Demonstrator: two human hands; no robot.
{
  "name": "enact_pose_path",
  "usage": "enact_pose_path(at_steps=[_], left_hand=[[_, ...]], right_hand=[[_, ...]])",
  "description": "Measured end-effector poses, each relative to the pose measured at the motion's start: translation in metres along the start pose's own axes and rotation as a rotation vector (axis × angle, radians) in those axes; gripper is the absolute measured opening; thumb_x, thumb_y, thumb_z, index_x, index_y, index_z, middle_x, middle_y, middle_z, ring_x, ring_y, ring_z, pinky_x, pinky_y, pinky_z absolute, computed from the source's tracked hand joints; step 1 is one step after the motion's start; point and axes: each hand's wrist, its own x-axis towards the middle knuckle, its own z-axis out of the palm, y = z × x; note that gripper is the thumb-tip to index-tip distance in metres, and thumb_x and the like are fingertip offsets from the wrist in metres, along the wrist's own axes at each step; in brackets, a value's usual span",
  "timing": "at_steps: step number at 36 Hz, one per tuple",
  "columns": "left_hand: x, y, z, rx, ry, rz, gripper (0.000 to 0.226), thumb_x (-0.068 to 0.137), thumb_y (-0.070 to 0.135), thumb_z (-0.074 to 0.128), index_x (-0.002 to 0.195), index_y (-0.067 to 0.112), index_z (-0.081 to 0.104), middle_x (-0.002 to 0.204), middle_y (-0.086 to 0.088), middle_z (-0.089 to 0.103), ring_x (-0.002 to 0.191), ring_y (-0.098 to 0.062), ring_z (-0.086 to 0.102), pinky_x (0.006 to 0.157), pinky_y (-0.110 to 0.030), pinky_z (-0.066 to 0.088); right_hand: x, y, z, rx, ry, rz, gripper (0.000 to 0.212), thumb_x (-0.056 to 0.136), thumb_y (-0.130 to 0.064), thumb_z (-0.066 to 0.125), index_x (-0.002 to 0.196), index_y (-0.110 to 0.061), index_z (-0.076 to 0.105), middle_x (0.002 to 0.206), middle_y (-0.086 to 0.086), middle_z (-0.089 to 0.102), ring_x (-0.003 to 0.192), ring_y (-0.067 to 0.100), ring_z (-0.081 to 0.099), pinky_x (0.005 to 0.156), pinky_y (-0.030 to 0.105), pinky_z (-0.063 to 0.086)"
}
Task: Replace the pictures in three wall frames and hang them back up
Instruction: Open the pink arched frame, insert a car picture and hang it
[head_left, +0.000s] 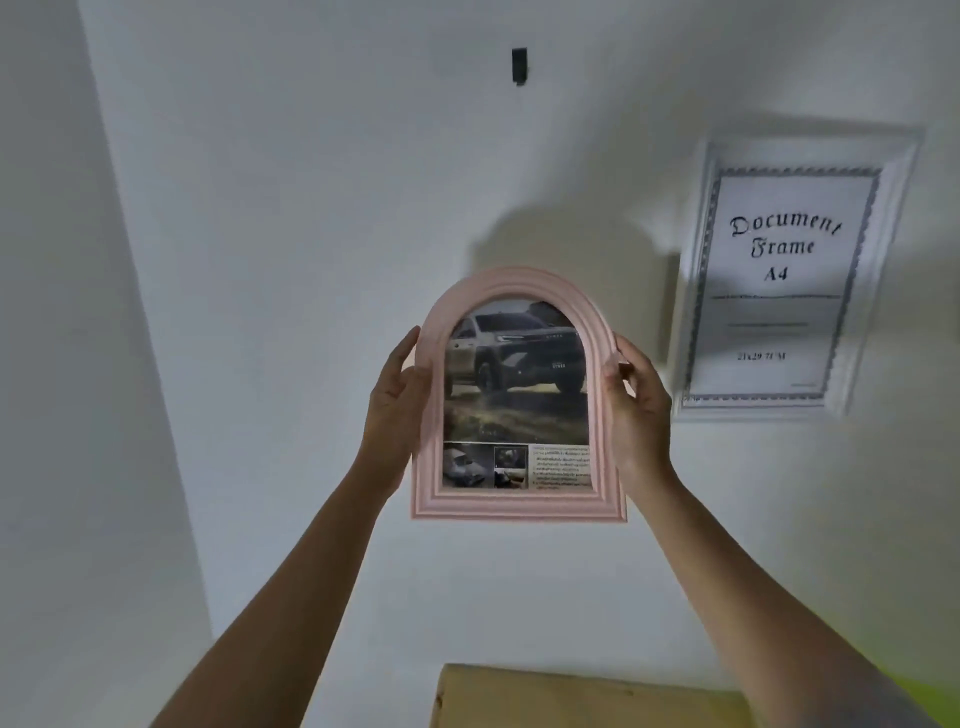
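Pink arched frame (519, 501), car print (517, 364) inside: well below black wall hook (519, 65), side edges gripped by left hand (397, 400) and right hand (636, 410). Probable risk: rear hanger unseen, hook missed, frame dropped.

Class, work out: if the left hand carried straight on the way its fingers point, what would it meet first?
Probably only bare wall: the left hand, holding the frame, points up, passing left of the hook. Depth is unclear.

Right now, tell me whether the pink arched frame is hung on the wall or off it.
Off. The left hand and right hand hold the pink arched frame upright by its sides, below the bare black hook.
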Motion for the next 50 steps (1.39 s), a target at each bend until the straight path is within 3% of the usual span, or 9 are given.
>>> enact_pose_path(at_steps=[8, 13, 17, 24, 31, 35, 39, 44, 50], left_hand=[[0.067, 0.05, -0.005, 0.064, -0.121, 0.15, 0.045, 0.097, 0.026, 0.047, 0.138, 0.039, 0.035, 0.103, -0.01, 0.065, 0.102, -0.029, 0.063, 0.085, -0.046, 0.053], [0.1, 0.082, -0.001, 0.06, -0.131, 0.174, 0.045, 0.097, 0.02, 0.047, 0.137, 0.036, 0.037, 0.11, -0.018, 0.061, 0.102, -0.032, 0.061, 0.083, -0.047, 0.055], [0.119, 0.097, 0.008, 0.073, -0.106, 0.191, 0.046, 0.097, 0.02, 0.046, 0.14, 0.033, 0.035, 0.114, -0.018, 0.06, 0.102, -0.031, 0.061, 0.085, -0.046, 0.054], [0.149, 0.107, 0.02, 0.084, -0.057, 0.195, 0.048, 0.097, 0.017, 0.043, 0.143, 0.028, 0.033, 0.104, -0.014, 0.063, 0.098, -0.03, 0.062, 0.087, -0.044, 0.053], [0.168, 0.102, 0.03, 0.078, -0.008, 0.183, 0.047, 0.098, 0.018, 0.043, 0.142, 0.028, 0.033, 0.11, -0.012, 0.064, 0.099, -0.029, 0.062, 0.087, -0.042, 0.053], [0.171, 0.092, 0.032, 0.094, -0.001, 0.2, 0.045, 0.097, 0.023, 0.045, 0.141, 0.032, 0.035, 0.123, -0.013, 0.058, 0.106, -0.029, 0.06, 0.089, -0.048, 0.052], [0.167, 0.083, 0.032, 0.09, -0.007, 0.205, 0.046, 0.096, 0.024, 0.047, 0.14, 0.032, 0.036, 0.123, -0.014, 0.058, 0.108, -0.03, 0.058, 0.089, -0.048, 0.052], [0.167, 0.073, 0.029, 0.123, 0.001, 0.184, 0.047, 0.096, 0.023, 0.049, 0.14, 0.033, 0.037, 0.124, -0.014, 0.057, 0.108, -0.031, 0.058, 0.089, -0.052, 0.051], [0.168, 0.07, 0.027, 0.156, 0.018, 0.208, 0.046, 0.096, 0.025, 0.048, 0.14, 0.034, 0.036, 0.122, -0.014, 0.058, 0.107, -0.031, 0.059, 0.088, -0.049, 0.052]], right_hand=[[0.071, -0.055, 0.031, -0.01, 0.098, -0.231, 0.029, 0.094, -0.007, 0.05, 0.122, -0.011, 0.054, 0.085, -0.007, 0.054, 0.079, -0.008, 0.051, 0.078, 0.007, 0.041], [0.107, -0.078, 0.041, -0.069, 0.107, -0.228, 0.029, 0.094, -0.013, 0.05, 0.121, -0.021, 0.055, 0.109, -0.001, 0.055, 0.1, 0.01, 0.051, 0.077, 0.009, 0.042], [0.133, -0.092, 0.046, -0.119, 0.115, -0.2, 0.03, 0.095, -0.017, 0.049, 0.125, -0.02, 0.054, 0.115, 0.001, 0.057, 0.105, 0.014, 0.052, 0.085, 0.02, 0.04], [0.168, -0.108, 0.055, -0.201, 0.102, -0.189, 0.034, 0.096, -0.019, 0.046, 0.13, -0.017, 0.051, 0.131, 0.002, 0.055, 0.111, 0.016, 0.053, 0.091, 0.022, 0.042], [0.194, -0.102, 0.058, -0.241, 0.076, -0.187, 0.035, 0.094, -0.016, 0.046, 0.129, -0.016, 0.052, 0.108, 0.005, 0.061, 0.077, 0.011, 0.054, 0.069, 0.019, 0.043], [0.192, -0.091, 0.056, -0.219, 0.057, -0.191, 0.034, 0.096, -0.016, 0.045, 0.13, -0.017, 0.049, 0.122, 0.007, 0.057, 0.1, 0.019, 0.054, 0.079, 0.022, 0.044], [0.19, -0.078, 0.053, -0.189, 0.044, -0.189, 0.033, 0.096, -0.017, 0.045, 0.129, -0.019, 0.049, 0.108, 0.003, 0.053, 0.086, 0.014, 0.049, 0.073, 0.024, 0.042], [0.187, -0.065, 0.051, -0.175, 0.028, -0.155, 0.029, 0.096, -0.018, 0.047, 0.125, -0.018, 0.051, 0.11, 0.002, 0.053, 0.1, 0.017, 0.05, 0.08, 0.025, 0.04], [0.188, -0.06, 0.051, -0.201, 0.012, -0.157, 0.031, 0.096, -0.02, 0.047, 0.127, -0.018, 0.049, 0.106, 0.001, 0.051, 0.096, 0.016, 0.049, 0.072, 0.018, 0.039]])
